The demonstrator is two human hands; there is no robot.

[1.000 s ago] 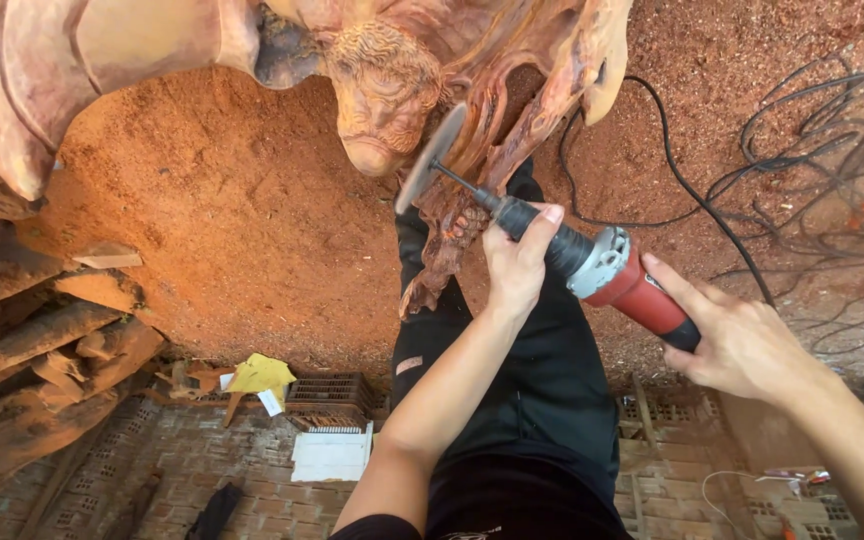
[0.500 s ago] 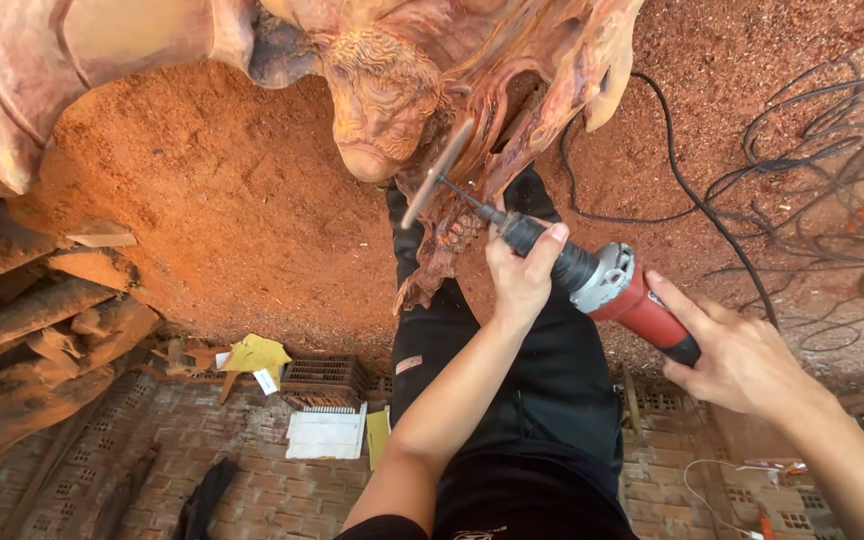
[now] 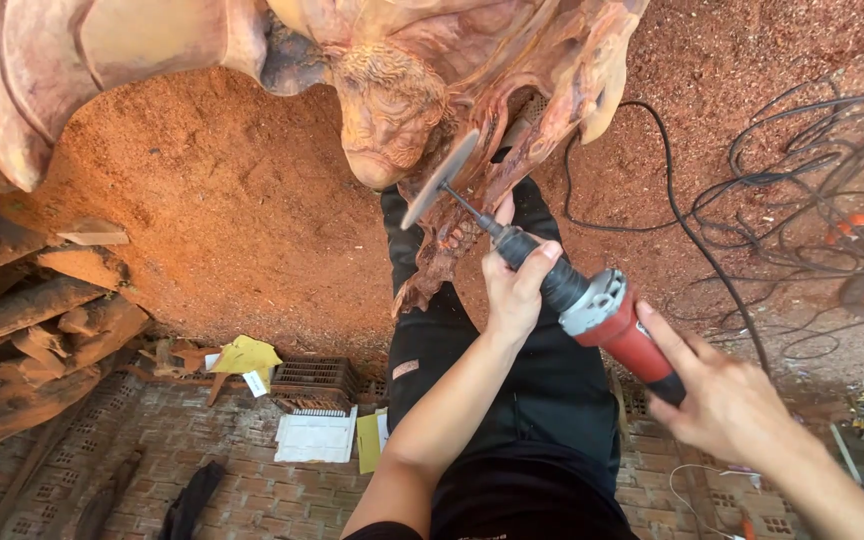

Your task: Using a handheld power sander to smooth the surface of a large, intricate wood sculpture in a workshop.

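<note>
The red and grey handheld power grinder with its long black neck point(image 3: 592, 305) sits between both hands, its thin grey disc point(image 3: 439, 180) pressed edge-on against the reddish carved wooden sculpture point(image 3: 432, 90), just below the finely textured rounded lump of the carving. My left hand point(image 3: 517, 290) is wrapped tight around the black neck near the front; my right hand point(image 3: 722, 395) is closed around the red rear body, so the two hands are apart, each clamped on the tool. I read this as the detailing step, cutting into the folds of the wood (whether the disc is spinning I cannot tell). From here I judge the next move wants a steady front grip and light, angled pressure so the disc follows the groove without biting too deep. The black power cord point(image 3: 682, 220) trails off right over the red sawdust ground point(image 3: 232, 210), near a tangle of cables point(image 3: 802, 190). Below are black trousers point(image 3: 542, 400), a yellow folded sheet point(image 3: 245, 355), a white paper point(image 3: 315, 437) on brick paving point(image 3: 242, 490), and stacked rough logs point(image 3: 22, 320) at left.
</note>
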